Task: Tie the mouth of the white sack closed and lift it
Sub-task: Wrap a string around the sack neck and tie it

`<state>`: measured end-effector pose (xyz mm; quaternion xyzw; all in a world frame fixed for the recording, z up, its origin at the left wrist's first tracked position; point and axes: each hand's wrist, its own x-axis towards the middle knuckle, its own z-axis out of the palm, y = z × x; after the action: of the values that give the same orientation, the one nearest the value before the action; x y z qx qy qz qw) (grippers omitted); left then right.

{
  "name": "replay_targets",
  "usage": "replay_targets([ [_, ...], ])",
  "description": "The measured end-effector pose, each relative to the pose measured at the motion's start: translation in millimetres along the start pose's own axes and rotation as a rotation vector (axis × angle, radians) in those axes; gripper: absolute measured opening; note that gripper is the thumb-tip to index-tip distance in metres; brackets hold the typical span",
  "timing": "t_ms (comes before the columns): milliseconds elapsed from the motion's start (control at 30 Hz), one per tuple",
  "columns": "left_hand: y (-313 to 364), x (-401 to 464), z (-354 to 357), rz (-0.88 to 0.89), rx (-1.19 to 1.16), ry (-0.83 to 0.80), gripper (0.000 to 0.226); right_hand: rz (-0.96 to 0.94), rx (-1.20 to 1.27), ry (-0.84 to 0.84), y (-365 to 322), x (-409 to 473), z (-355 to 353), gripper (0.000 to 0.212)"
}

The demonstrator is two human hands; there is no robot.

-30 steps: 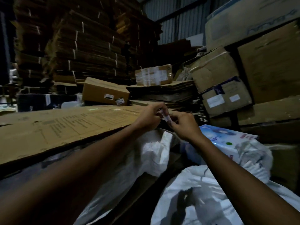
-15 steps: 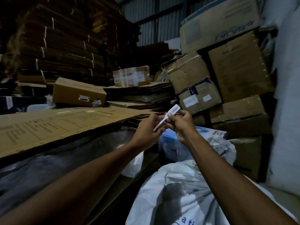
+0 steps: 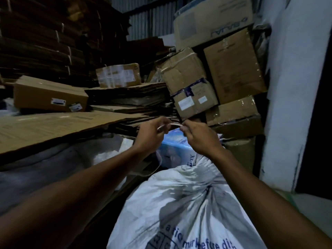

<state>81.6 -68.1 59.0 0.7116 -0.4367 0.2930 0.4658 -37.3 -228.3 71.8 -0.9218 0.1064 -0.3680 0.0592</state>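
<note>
The white sack (image 3: 179,203) with blue print stands low in the middle, its top gathered under my right forearm. Above it, my left hand (image 3: 152,133) and my right hand (image 3: 197,136) each pinch one end of a thin white strip (image 3: 173,124) stretched between them. A loose length of the strip (image 3: 160,160) hangs down below my left hand. Both hands are held clear above the sack's mouth.
A flat cardboard sheet (image 3: 53,128) lies on the left. Cardboard boxes (image 3: 194,97) are piled behind and to the right, flattened bundles (image 3: 45,42) at the back left. A white wall (image 3: 291,105) rises on the right. A blue package (image 3: 177,146) sits behind the sack.
The hands have drawn apart, pulling the white strip out level between them; earlier they were close together with the strip tilted upward. The view has shifted right and down.
</note>
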Motion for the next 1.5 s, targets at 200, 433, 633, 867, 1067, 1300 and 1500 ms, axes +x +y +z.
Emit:
replay_targets([
  [200,6.0,-13.0,44.8,-0.1,0.034,-0.275,0.034,0.243,-0.208,-0.111,61.5,-29.2,-22.1,0.022],
  [433,31.8,-35.2,95.7,-0.242,-0.125,-0.765,0.034,0.366,-0.197,-0.24,128.6,-65.5,-1.6,0.036],
  [633,55.2,-50.0,117.9,-0.315,-0.269,-1.012,0.035,0.47,-0.088,-0.318,141.5,-97.9,-10.3,0.043],
  [867,52.7,-57.2,141.5,0.04,-0.163,-1.077,0.011,0.497,-0.08,-0.429,163.2,-121.4,-0.1,0.077],
  [1067,60.5,-60.2,155.1,0.265,0.086,-0.948,0.022,0.089,-0.137,-0.44,174.5,-134.8,19.9,0.042],
  [1300,42.1,-68.8,158.3,0.247,0.111,-0.622,0.015,-0.04,0.086,-0.332,188.7,-148.5,31.7,0.013],
  [1500,23.9,-87.7,156.8,0.05,0.169,-0.207,0.094,0.077,0.155,-0.172,198.3,-156.8,45.4,0.014],
])
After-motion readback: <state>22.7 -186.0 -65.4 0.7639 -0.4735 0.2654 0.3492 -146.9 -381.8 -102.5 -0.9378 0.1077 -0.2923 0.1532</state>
